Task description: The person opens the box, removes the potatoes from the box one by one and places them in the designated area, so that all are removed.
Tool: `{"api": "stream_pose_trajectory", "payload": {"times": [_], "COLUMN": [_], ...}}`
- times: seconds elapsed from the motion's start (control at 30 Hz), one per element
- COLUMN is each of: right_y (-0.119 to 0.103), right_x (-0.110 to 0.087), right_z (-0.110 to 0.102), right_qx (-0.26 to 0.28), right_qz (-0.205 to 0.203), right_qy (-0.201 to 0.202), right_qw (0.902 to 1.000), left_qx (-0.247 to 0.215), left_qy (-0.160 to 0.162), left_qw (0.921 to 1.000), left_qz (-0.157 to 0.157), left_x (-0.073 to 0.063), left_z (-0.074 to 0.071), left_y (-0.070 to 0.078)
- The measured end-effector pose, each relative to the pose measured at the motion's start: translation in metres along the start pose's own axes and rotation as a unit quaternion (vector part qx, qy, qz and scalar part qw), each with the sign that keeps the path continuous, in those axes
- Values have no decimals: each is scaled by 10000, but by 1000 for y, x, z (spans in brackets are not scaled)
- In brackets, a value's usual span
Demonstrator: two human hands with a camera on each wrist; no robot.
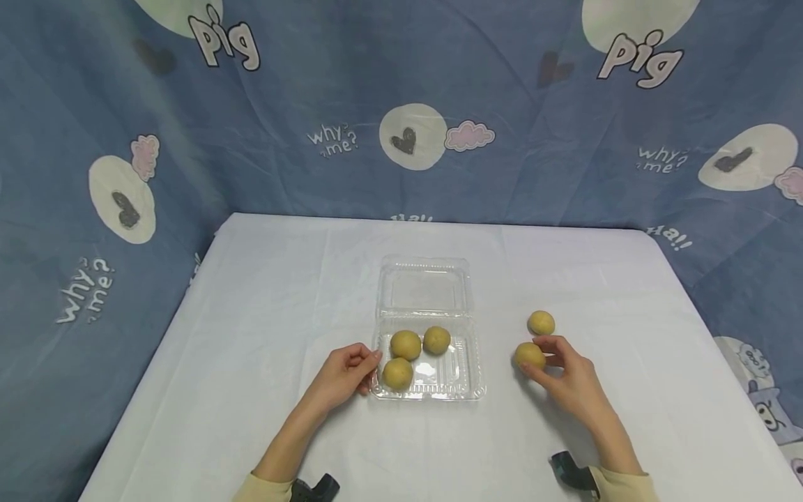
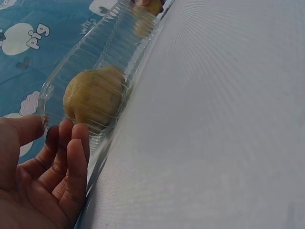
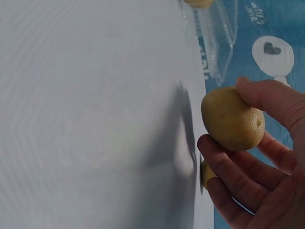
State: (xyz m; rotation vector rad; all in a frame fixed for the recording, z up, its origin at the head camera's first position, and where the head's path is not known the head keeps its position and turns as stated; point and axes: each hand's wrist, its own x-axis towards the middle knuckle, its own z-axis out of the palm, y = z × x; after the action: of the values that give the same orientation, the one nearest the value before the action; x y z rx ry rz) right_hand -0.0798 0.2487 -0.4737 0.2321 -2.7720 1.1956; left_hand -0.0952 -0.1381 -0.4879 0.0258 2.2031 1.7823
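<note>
A clear plastic clamshell box (image 1: 461, 376) lies open on the table, its lid (image 1: 423, 287) folded back away from me. Three small, round yellow-brown potatoes sit in its base: a back-left one (image 1: 406, 344), another farther right (image 1: 436, 340) and one at the front left (image 1: 398, 374). At the box's left side, my left hand (image 1: 341, 376) pinches the rim between thumb and fingers. To the right of the box, my right hand (image 1: 571, 380) grips a potato (image 3: 231, 118) between thumb and fingertips, held above the cloth. Just behind it lies a loose potato (image 1: 541, 322).
A white cloth (image 1: 282, 293) covers the table. Blue printed fabric (image 1: 502, 174) hangs behind it and along both sides. Dark devices are strapped at both wrists, the left one (image 1: 316, 488) and the right one (image 1: 572, 472), over yellow sleeves.
</note>
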Motion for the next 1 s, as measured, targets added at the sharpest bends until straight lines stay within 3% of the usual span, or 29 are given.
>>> {"api": "stream_pose_trajectory", "payload": {"times": [0.5, 0.8, 1.0], "right_y": [5, 8, 9], "right_x": [1, 0, 0], "right_z": [-10, -10, -12], "right_qx": [-282, -388, -447], "right_qz": [192, 74, 356], "right_qy": [50, 290, 230], "right_qw": [9994, 9988, 9981], "left_qx": [3, -31, -35], "left_qy": [-33, -28, -15], "left_qw": [10000, 10000, 10000], "left_qz": [6, -4, -51], "left_x": [-1, -2, -2], "left_z": [1, 0, 0], "left_y": [2, 3, 3]}}
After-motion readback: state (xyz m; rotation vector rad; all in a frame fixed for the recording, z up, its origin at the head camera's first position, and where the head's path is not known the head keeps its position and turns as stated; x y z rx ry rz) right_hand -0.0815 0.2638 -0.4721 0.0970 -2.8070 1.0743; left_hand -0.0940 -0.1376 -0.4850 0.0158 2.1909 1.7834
